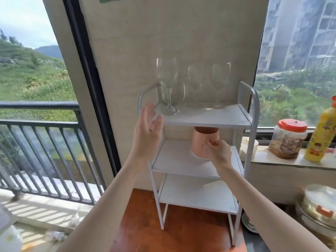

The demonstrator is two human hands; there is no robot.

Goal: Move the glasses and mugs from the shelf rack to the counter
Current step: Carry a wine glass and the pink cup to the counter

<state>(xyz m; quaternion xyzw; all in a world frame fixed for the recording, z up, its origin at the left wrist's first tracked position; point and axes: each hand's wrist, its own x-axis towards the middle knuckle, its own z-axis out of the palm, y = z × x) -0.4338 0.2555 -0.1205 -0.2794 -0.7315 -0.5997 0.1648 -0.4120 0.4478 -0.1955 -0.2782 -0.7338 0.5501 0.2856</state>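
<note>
A white three-tier shelf rack stands on a reddish-brown counter. Three clear stemmed glasses stand on its top shelf: left glass, middle glass, right glass. They look blurred. A pink mug sits upside down on the middle shelf. My right hand is at the mug's right side, fingers curled round its handle area. My left hand is raised open beside the rack's left rail, just below and left of the left glass, touching nothing.
A windowsill at the right carries a red-lidded jar and a yellow bottle. Stacked lidded containers sit at lower right. A balcony railing lies to the left behind a dark door frame. The rack's bottom shelf holds nothing.
</note>
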